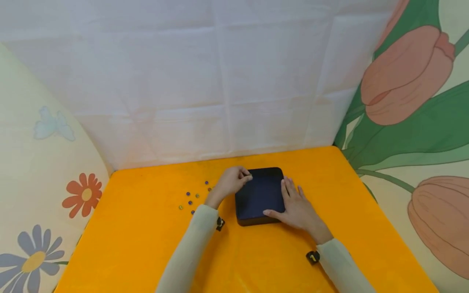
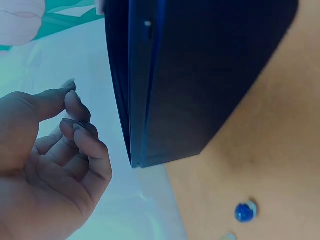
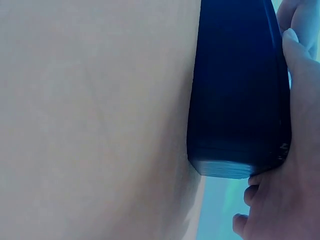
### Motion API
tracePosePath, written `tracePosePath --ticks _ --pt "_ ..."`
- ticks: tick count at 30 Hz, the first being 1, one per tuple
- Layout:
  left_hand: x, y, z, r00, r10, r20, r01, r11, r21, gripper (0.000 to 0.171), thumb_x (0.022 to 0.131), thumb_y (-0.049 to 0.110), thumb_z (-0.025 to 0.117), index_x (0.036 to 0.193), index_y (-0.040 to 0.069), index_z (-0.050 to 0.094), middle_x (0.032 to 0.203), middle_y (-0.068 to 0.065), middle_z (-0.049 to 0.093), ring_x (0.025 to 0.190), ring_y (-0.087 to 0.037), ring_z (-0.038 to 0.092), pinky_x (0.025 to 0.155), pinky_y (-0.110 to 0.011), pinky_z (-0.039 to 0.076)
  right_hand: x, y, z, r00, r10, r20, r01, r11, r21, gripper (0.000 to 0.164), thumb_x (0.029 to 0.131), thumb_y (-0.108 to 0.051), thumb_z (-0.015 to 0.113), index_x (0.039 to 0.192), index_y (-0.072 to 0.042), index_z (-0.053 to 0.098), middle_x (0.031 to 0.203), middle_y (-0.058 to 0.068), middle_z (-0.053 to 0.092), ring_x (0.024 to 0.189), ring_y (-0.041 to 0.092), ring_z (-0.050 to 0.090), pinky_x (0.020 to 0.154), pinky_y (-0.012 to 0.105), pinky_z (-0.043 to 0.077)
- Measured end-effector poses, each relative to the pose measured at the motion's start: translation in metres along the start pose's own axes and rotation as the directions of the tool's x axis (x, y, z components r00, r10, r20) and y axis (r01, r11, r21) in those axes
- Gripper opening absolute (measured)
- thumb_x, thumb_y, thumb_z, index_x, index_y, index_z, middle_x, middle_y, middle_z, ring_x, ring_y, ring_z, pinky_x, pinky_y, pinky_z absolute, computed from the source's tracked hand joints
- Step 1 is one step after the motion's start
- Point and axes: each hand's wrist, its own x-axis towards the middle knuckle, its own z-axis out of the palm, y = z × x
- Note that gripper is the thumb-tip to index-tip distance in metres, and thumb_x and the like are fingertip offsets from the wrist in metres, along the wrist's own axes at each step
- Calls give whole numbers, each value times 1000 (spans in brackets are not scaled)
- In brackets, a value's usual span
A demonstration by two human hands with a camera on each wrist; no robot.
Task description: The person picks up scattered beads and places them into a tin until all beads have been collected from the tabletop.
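A black square box (image 1: 259,220) with a dark blue surface inside its rim stands on the table. Above its far left part, my left hand (image 1: 231,181) pinches with thumb and forefinger. A small glass marble seems to be between those fingertips, almost wholly hidden. In the left wrist view this hand (image 2: 60,145) is beside the box's rim, its other fingers curled. My right hand (image 1: 298,209) rests on the box's right side, fingers straight along the edge, thumb over the near rim. The right wrist view shows the thumb (image 3: 297,55) lying along the box (image 3: 237,100).
Several small blue, yellowish and reddish marbles (image 1: 190,202) lie scattered on the orange table (image 1: 139,228), left of the box. A white cloth (image 1: 176,89) hangs behind the table. Flower-patterned panels (image 1: 414,138) stand at both sides.
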Motion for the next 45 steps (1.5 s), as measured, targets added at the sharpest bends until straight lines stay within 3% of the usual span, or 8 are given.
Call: tracePosePath --ticks 13,22,33,45 --pt "21 11 10 996 83 43 -85 996 30 25 105 29 66 117 10 75 94 -6 75 72 -16 64 76 -34 59 1 1 1 1000 -5 -23 5 1000 1 127 86 -89 54 167 0 12 178 19 3 166 37 8 131 62 13" --pt "34 21 19 992 89 87 -95 993 73 23 105 29 66 115 11 77 92 -7 76 67 -16 62 69 -30 55 2 0 3 1000 -13 -28 13 1000 25 127 86 -87 55 167 1 12 178 18 2 166 37 8 131 62 12" --pt "47 31 23 986 118 121 -131 985 108 25 104 27 68 115 6 76 103 -9 77 79 -16 66 79 -32 59 2 2 1 999 -10 -35 11 1000 28 127 86 -88 54 167 0 9 178 16 -1 166 36 6 131 63 12" --pt "60 41 27 979 117 165 -144 976 163 23 103 25 69 115 6 78 101 -10 77 75 -15 63 79 -31 58 1 2 1 999 -16 -39 18 999 38 128 86 -88 55 167 0 11 178 18 4 166 37 7 131 63 13"
